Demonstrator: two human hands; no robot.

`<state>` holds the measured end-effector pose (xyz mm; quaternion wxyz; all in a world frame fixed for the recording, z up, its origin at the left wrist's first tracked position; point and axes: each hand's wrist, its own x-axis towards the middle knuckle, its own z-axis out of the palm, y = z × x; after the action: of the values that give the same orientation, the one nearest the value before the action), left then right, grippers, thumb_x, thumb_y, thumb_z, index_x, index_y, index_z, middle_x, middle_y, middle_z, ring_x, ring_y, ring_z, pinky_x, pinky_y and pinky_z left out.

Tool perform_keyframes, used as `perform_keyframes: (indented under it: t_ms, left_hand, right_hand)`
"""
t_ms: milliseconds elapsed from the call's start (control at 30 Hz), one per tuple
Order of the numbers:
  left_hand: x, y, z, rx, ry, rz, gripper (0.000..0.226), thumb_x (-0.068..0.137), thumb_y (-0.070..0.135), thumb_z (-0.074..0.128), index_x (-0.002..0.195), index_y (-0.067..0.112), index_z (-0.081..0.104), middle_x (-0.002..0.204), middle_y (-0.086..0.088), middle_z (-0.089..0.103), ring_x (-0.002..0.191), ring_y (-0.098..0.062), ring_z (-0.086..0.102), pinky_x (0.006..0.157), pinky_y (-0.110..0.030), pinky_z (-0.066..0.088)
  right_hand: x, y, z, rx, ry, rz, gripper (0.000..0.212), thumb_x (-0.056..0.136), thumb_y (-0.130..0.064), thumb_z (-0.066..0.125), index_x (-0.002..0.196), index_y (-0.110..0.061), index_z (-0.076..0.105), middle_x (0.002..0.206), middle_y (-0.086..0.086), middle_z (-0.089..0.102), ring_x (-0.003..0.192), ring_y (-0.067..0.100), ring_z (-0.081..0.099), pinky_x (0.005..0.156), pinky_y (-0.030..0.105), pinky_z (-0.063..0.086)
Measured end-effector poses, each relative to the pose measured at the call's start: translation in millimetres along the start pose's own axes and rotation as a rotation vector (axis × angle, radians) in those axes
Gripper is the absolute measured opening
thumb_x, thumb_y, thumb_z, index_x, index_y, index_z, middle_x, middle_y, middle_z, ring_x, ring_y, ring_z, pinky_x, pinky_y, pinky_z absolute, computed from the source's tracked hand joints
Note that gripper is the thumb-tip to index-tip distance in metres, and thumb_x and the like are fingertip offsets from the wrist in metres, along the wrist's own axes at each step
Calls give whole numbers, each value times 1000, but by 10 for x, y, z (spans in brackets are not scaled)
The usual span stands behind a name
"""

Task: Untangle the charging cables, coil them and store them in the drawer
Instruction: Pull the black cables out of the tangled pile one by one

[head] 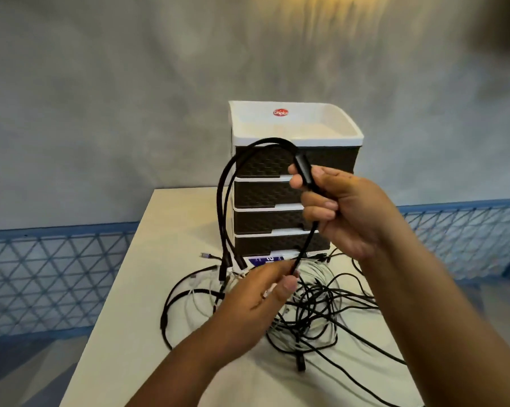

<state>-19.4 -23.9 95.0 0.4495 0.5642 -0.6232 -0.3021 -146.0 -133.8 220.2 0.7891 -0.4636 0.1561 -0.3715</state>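
The right hand (347, 210) grips a black cable (227, 183) at its thick junction, long axis near upright; the left hand (259, 301) pinches its lower run above the tangle (312, 312) on the cream counter (148, 289), before 4 closed drawers (265, 198), grey wall (101, 113) behind.

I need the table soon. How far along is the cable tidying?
Early. Done: nothing stored; the drawer unit shows all its drawers shut. In hand: the right hand and left hand hold one black multi-head cable. Left: the tangled pile on the table.
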Motion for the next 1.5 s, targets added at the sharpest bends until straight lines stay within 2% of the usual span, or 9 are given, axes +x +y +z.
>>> perform_keyframes:
  t_ms: [133, 233, 333, 500, 600, 833, 933, 1267, 1500]
  left_hand:
    - [58, 317, 278, -210, 40, 0, 41, 99, 51, 37, 95, 21, 64, 67, 16, 56, 69, -2, 53, 69, -19, 44]
    - [198, 513, 283, -396, 150, -53, 38, 100, 41, 35, 83, 17, 59, 56, 13, 37, 53, -4, 33, 53, -19, 30]
    - [402, 705, 151, -452, 260, -44, 38, 104, 36, 33, 83, 15, 56, 53, 11, 34, 47, -4, 29, 47, -18, 29]
    - [543, 1045, -9, -520, 294, 10, 38, 104, 36, 33, 82, 13, 53, 54, 7, 27, 47, -7, 20, 45, -21, 17]
    - [546, 1273, -97, -565, 328, 85, 38, 105, 36, 33, 83, 14, 54, 53, 8, 27, 46, -7, 20, 42, -19, 20]
    - [576, 1282, -301, -416, 598, -22, 40, 105, 39, 33, 83, 15, 55, 50, 11, 35, 44, -5, 23, 40, -19, 21]
    - [568, 1009, -293, -266, 642, -168, 41, 104, 42, 32, 85, 16, 58, 55, 9, 36, 48, -6, 25, 42, -21, 20]
    - [542, 655, 157, -39, 398, -230, 2, 89, 20, 66, 89, 18, 66, 70, 10, 62, 63, 3, 55, 64, -18, 40]
    - [657, 653, 276, 223, 323, -116, 29, 96, 45, 52, 90, 20, 65, 79, 3, 64, 73, -9, 58, 69, -30, 43]
  right_hand:
    - [69, 76, -173, 52, 65, 52, 32, 105, -19, 36, 117, 3, 56, 85, 11, 70, 52, 8, 55, 54, 21, 54]
    - [26, 201, -421, -83, 76, 78, 51, 103, -44, 34, 126, -5, 59, 111, 11, 71, 95, 22, 69, 85, 36, 56]
    - [-206, 503, -606, -190, 24, 76, 47, 101, -41, 40, 124, -7, 63, 105, 12, 64, 84, 20, 58, 73, 31, 46]
    - [-513, 1087, -742, -887, -205, -18, 21, 92, -31, 63, 108, -17, 65, 99, 1, 68, 84, 13, 62, 76, 33, 51]
    - [-359, 1262, -995, -1293, -137, -79, 16, 97, -29, 58, 108, -20, 65, 101, -4, 66, 89, 13, 63, 81, 31, 51]
    - [-192, 1202, -1466, -1215, -4, -34, 17, 98, -27, 58, 98, -18, 72, 78, 3, 69, 64, 15, 69, 75, 45, 57]
    - [-138, 974, -1385, -1277, 1, -159, 20, 96, -30, 60, 106, -20, 75, 79, -2, 62, 64, 8, 63, 67, 17, 50]
    - [14, 163, -667, -880, -73, -209, 14, 93, -24, 65, 89, -12, 72, 61, 2, 61, 51, 12, 58, 55, 26, 47]
    - [22, -219, -406, -505, 15, -250, 23, 97, -26, 59, 107, -8, 70, 69, 2, 56, 57, 11, 52, 66, 25, 50]
